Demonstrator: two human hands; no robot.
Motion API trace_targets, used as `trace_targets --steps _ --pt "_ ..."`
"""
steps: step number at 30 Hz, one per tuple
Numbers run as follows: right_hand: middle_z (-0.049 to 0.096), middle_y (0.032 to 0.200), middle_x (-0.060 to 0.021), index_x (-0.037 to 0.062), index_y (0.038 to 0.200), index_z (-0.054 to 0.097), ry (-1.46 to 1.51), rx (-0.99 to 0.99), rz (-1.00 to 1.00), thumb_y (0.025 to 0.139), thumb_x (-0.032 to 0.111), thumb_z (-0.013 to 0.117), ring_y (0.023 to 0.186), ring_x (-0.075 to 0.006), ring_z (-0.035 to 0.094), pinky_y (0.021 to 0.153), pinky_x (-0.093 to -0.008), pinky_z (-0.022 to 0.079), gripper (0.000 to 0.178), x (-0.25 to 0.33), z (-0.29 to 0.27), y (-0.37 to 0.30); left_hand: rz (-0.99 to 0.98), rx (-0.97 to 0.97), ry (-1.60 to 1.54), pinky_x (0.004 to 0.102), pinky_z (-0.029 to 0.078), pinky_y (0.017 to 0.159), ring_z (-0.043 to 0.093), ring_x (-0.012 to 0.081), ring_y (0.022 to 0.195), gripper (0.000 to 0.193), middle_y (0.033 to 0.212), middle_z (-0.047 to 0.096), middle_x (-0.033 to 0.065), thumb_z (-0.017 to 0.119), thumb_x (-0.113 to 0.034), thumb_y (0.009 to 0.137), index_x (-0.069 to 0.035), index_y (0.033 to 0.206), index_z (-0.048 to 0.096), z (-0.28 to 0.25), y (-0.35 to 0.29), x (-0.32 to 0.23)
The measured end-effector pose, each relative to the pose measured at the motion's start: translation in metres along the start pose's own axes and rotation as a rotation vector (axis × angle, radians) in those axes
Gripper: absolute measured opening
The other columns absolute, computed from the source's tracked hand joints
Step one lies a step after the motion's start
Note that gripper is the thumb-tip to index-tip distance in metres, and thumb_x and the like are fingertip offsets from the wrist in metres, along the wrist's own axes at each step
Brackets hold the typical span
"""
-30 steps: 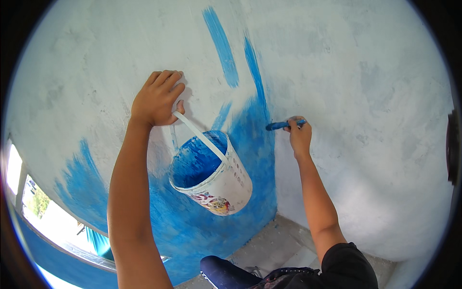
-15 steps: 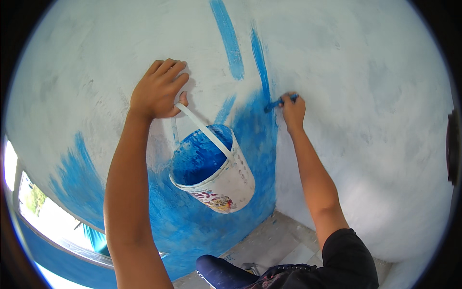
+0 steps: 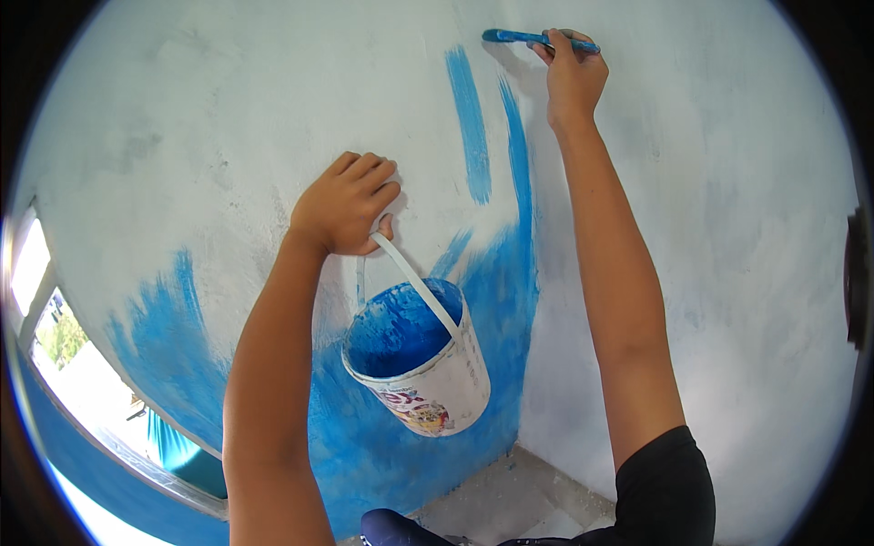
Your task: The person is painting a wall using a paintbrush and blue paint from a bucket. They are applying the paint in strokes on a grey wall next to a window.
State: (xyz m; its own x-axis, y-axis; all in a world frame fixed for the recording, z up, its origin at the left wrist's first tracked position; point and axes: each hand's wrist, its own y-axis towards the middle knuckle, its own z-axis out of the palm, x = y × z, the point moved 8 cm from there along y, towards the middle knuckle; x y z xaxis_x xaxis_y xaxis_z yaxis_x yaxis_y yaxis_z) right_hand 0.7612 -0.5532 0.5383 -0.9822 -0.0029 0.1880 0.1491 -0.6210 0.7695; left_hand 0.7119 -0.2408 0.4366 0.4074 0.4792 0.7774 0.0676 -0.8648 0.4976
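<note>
My left hand (image 3: 350, 205) is closed on the white handle of a paint bucket (image 3: 451, 387), its knuckles up near the wall. The bucket hangs tilted, its mouth toward me, with blue paint (image 3: 396, 337) inside and smeared over the inner wall. High at the upper right, my right hand (image 3: 575, 77) grips a paintbrush (image 3: 533, 38) lying nearly level. The brush's blue bristles point left, near the wall above the blue strokes; whether they touch is hard to tell. On the whitish wall (image 3: 273, 109) a broad stroke (image 3: 468, 123) and a thinner one (image 3: 516, 155) run down near the corner.
Blue paint (image 3: 364, 464) covers the lower part of the left-hand wall. The right-hand wall (image 3: 728, 227) is whitish. A window opening (image 3: 82, 391) with teal cloth lies at the left. Below are grey floor tiles (image 3: 510, 491) and my dark-clad knee (image 3: 401, 528).
My right hand has lifted the brush from the lower end of the thin stroke to well above it. My left hand still holds the bucket; the view has shifted upward.
</note>
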Motion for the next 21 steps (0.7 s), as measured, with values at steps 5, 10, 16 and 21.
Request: trace_targets --steps 5,10,16,21 --pt "0.074 0.09 -0.0086 -0.0018 0.1 0.076 -0.434 0.151 -0.142 0.096 0.01 0.075 0.083 -0.0173 0.072 0.078 -0.0292 0.055 0.013 -0.011 0.01 -0.039 -0.028 0.051 -0.043 0.047 0.048 0.108 0.059 0.0352 0.122 0.037 0.131 0.067 0.0174 0.071 -0.027 0.073 -0.004 0.102 0.069 0.005 -0.009 0.005" --pt "0.072 0.085 -0.0073 -0.003 0.096 0.074 -0.319 0.252 -0.067 0.095 0.002 0.069 0.081 -0.0129 0.068 0.076 -0.0283 0.053 0.007 -0.027 -0.037 -0.079 -0.027 0.066 -0.044 0.0469 0.048 0.11 0.058 0.0349 0.123 0.038 0.132 0.067 0.0174 0.071 -0.027 0.073 -0.004 0.104 0.07 0.003 0.003 0.003" --pt "0.074 0.086 -0.0089 -0.0047 0.1 0.074 -0.344 0.335 0.221 0.097 0.001 0.066 0.082 -0.0138 0.07 0.079 -0.0267 0.053 0.01 -0.055 -0.118 -0.179 -0.023 0.064 0.019 0.0413 0.049 0.107 0.058 0.028 0.117 0.037 0.12 0.066 0.012 0.071 -0.028 0.075 -0.006 0.104 0.072 0.005 -0.003 0.001" --pt "0.072 0.085 -0.0088 -0.004 0.094 0.074 -0.458 0.38 0.538 0.096 0.002 0.064 0.08 -0.0151 0.069 0.081 -0.0277 0.054 0.011 -0.035 -0.175 -0.203 -0.028 0.066 0.03 0.0407 0.05 0.107 0.058 0.0273 0.119 0.036 0.123 0.068 0.0118 0.071 -0.027 0.077 -0.007 0.107 0.073 0.004 -0.002 0.0"
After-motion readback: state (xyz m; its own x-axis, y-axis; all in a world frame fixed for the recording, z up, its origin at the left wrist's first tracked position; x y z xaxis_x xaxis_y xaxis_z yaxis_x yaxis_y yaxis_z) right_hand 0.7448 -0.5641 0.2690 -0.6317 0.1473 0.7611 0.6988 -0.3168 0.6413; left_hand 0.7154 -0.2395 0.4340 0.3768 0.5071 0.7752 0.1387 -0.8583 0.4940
